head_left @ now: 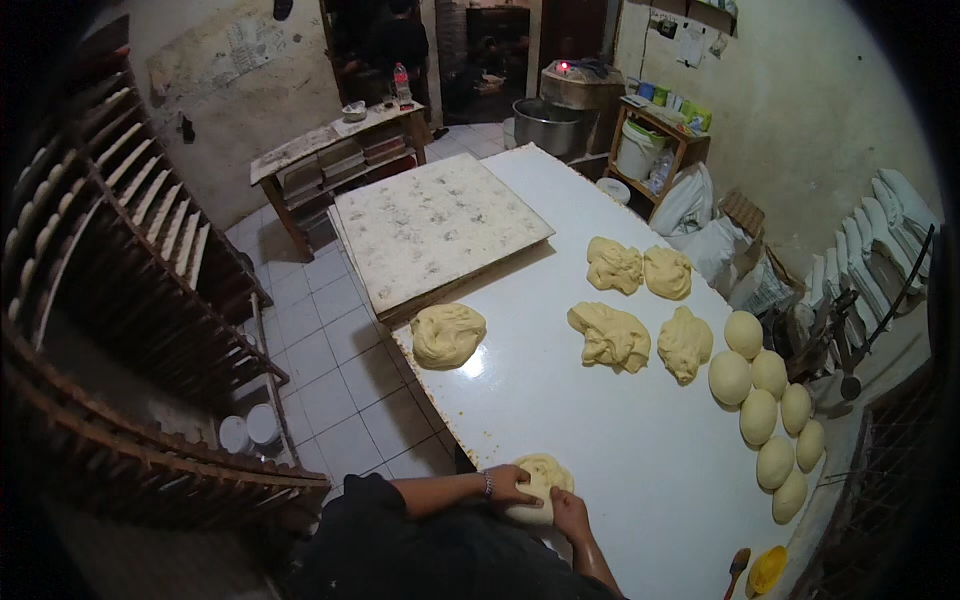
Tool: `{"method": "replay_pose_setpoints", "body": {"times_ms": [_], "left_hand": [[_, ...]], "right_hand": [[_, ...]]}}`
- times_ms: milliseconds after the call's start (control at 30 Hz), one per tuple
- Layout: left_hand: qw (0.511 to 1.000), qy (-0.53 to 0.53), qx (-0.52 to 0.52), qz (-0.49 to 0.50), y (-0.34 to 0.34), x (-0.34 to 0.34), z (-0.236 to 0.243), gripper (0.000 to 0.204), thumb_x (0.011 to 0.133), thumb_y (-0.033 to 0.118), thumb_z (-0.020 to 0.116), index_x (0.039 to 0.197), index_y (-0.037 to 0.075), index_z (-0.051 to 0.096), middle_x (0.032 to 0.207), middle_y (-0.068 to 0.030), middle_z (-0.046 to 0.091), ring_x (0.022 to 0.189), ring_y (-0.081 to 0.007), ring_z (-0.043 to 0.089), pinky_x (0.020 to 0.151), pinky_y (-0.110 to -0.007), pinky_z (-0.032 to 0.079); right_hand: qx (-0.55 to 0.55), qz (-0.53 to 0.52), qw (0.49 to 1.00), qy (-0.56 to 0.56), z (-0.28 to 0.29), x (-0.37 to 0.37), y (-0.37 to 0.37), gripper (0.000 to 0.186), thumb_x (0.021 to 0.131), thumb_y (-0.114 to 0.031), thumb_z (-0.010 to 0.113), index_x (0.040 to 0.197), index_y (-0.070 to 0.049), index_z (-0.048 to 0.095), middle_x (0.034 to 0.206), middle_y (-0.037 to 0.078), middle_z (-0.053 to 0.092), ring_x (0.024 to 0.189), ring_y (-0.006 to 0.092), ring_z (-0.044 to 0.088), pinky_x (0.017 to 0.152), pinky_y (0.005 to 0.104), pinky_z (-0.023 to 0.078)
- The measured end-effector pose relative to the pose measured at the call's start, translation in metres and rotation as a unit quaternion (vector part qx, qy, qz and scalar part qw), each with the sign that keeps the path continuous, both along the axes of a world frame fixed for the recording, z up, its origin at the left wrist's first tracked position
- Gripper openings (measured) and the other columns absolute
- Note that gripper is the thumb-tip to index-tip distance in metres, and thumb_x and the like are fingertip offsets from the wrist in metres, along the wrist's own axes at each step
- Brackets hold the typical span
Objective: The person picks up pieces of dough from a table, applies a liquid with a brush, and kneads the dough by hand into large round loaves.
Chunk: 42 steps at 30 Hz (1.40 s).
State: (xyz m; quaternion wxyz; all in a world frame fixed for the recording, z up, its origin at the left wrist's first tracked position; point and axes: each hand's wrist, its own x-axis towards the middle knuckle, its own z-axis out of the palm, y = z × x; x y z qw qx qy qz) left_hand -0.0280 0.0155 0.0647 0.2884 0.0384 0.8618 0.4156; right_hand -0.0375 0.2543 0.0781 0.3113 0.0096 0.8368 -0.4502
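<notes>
At the near edge of the white worktable (540,400), both hands hold a pale dough lump (540,470). My left hand (516,488) grips it from the left with curled fingers, a bracelet on that wrist. My right hand (569,515) is closed on its right side, fingers partly hidden. Rough dough lumps lie farther up: one (447,335) at the left edge, others (609,340) toward the middle right. Several smooth, rounded dough pieces (758,415) sit along the right edge. A brush (737,567) and a yellow bowl (768,568) rest at the lower right.
A floured board (440,230) covers the table's far left. Wooden racks (150,190) line the left, beside tiled floor (340,370). A side table (330,140), a mixer (570,100) and a person (395,45) are at the back; sacks (690,200) crowd the right wall.
</notes>
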Motion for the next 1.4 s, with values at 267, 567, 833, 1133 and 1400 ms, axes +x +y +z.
{"method": "replay_pose_setpoints", "body": {"times_ms": [267,567,833,1133,1400], "left_hand": [[0.965,0.191,-0.027,0.178,0.032,0.021,-0.060,0.115,0.073,0.067,0.085,0.162,0.013,0.035,0.151,-0.0245,0.052,0.136,-0.0378,0.055,0.115,-0.050,0.043],[0.756,-0.081,0.414,0.501,0.116,-0.152,-0.032,0.081,0.100,0.059,0.064,0.144,-0.008,0.052,0.130,-0.0253,0.067,0.120,-0.0317,0.068,0.104,-0.043,0.052],[0.843,0.340,0.382,0.164,0.072,-0.141,0.113,0.051,0.083,0.041,0.088,0.110,0.004,0.067,0.100,-0.0111,0.072,0.100,-0.0242,0.069,0.088,-0.039,0.055],[0.986,0.042,0.034,0.160,0.070,0.028,-0.005,0.084,0.077,0.080,0.073,0.114,0.004,0.073,0.115,-0.0234,0.074,0.114,-0.0357,0.070,0.099,-0.044,0.053],[0.873,0.174,0.073,0.449,0.068,-0.047,-0.059,0.106,0.076,0.066,0.085,0.146,-0.002,0.046,0.131,-0.0235,0.060,0.127,-0.0367,0.059,0.106,-0.045,0.050]], "right_hand": [[0.141,-0.179,0.965,0.132,0.003,-0.067,0.044,0.052,0.103,-0.047,0.062,0.120,0.001,0.070,0.116,0.020,0.075,0.112,0.0361,0.071,0.098,0.0456,0.052],[0.141,0.049,0.973,0.173,0.009,-0.240,0.000,0.074,0.095,-0.061,0.069,0.138,-0.001,0.063,0.126,0.021,0.072,0.114,0.0313,0.070,0.100,0.0412,0.053],[-0.069,0.093,0.876,0.469,0.156,-0.179,0.040,0.078,0.075,-0.062,0.088,0.123,-0.003,0.068,0.111,0.011,0.073,0.107,0.0236,0.068,0.094,0.0420,0.053],[0.092,0.130,0.980,0.123,0.009,-0.012,0.081,0.061,0.092,-0.057,0.072,0.107,0.002,0.074,0.100,0.027,0.074,0.102,0.0398,0.072,0.091,0.0450,0.054],[0.351,-0.048,0.919,0.174,0.019,-0.147,0.085,0.062,0.093,-0.054,0.073,0.124,-0.001,0.065,0.109,0.020,0.075,0.102,0.0305,0.071,0.091,0.0433,0.054]]}}
